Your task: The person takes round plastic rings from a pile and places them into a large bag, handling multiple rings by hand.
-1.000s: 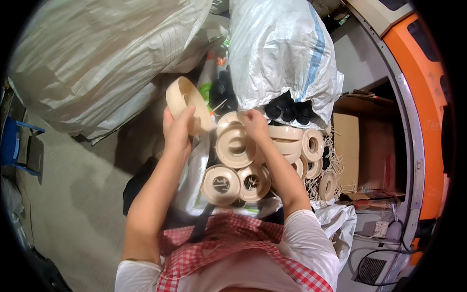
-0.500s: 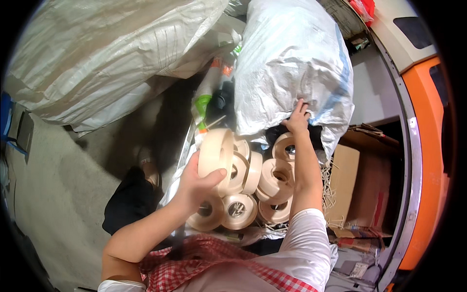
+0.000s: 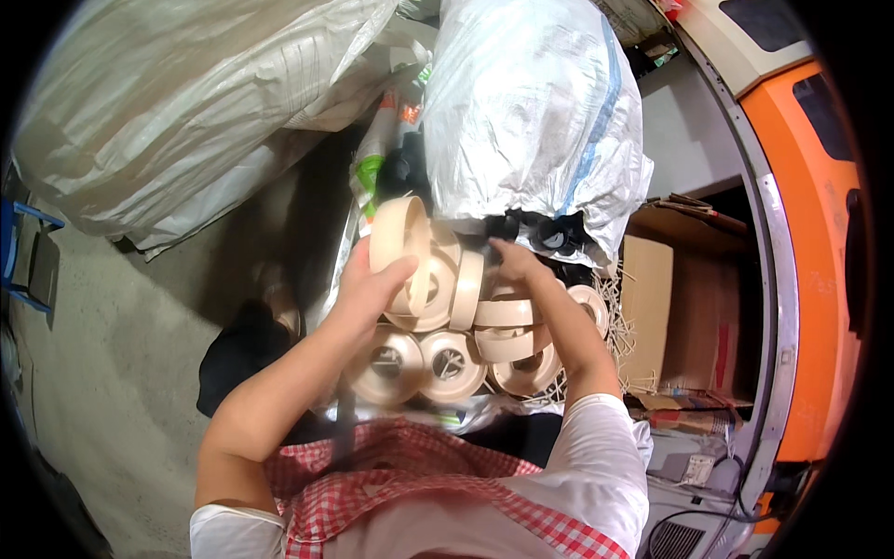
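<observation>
My left hand [image 3: 369,285] grips a cream plastic ring-shaped part [image 3: 399,233], thumb over its near rim, tilted above other round parts. Several similar cream parts with centre holes, such as a flat-lying one [image 3: 385,361] and one on edge [image 3: 467,291], sit in a plastic-lined container below. My right hand [image 3: 520,265] reaches in among them, close to the mouth of a white woven sack [image 3: 521,112]. Its fingertips are blurred and partly hidden, so any hold is unclear. Black round parts [image 3: 559,235] show at the sack's mouth, just beyond that hand.
A large whitish sack [image 3: 214,112] fills the far left. Thin cream sticks [image 3: 626,321] lie right of the parts, beside an open cardboard box [image 3: 647,307]. An orange machine panel [image 3: 824,279] stands far right. A blue-framed object [image 3: 33,256] stands on the floor at left.
My right hand has come off the white sack and moved left and down toward the cream parts. Black parts now show at the sack's mouth. My left hand still holds the ring.
</observation>
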`<state>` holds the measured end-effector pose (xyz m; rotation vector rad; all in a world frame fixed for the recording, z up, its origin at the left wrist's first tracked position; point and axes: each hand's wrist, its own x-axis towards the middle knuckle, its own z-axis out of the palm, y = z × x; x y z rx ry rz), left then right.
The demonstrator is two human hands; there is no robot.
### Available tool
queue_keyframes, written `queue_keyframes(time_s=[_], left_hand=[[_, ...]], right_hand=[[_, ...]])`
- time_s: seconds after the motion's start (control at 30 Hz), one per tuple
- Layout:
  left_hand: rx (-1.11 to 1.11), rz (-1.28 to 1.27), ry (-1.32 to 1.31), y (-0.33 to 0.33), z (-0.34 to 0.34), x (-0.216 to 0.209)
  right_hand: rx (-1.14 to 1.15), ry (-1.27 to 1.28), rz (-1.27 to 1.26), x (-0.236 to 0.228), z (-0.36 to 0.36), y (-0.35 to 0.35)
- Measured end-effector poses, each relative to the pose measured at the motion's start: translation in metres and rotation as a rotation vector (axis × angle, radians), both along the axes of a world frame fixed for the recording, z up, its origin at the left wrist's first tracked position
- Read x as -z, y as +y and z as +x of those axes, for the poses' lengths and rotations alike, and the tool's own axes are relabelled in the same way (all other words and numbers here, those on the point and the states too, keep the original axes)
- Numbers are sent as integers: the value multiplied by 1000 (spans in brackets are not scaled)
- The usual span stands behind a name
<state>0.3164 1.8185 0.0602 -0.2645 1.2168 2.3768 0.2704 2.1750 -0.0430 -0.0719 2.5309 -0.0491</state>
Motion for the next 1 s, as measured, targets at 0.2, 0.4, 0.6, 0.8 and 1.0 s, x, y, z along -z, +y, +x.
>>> queue_keyframes(time_s=[0.2, 0.4, 0.6, 0.8, 1.0], left_hand=[[0, -32, 12, -7, 23, 6], [35, -128, 86, -11, 29, 21], [-8, -172, 96, -28, 23, 11], [-104, -137, 85, -45, 17, 15], [-49, -48, 108, -42, 8, 4]], right_hand=[[109, -39, 161, -38, 39, -52], [578, 351, -202, -63, 59, -68], [245, 618, -105, -42, 58, -83], [453, 596, -118, -19, -6, -71], [490, 320, 37, 22, -22, -69]])
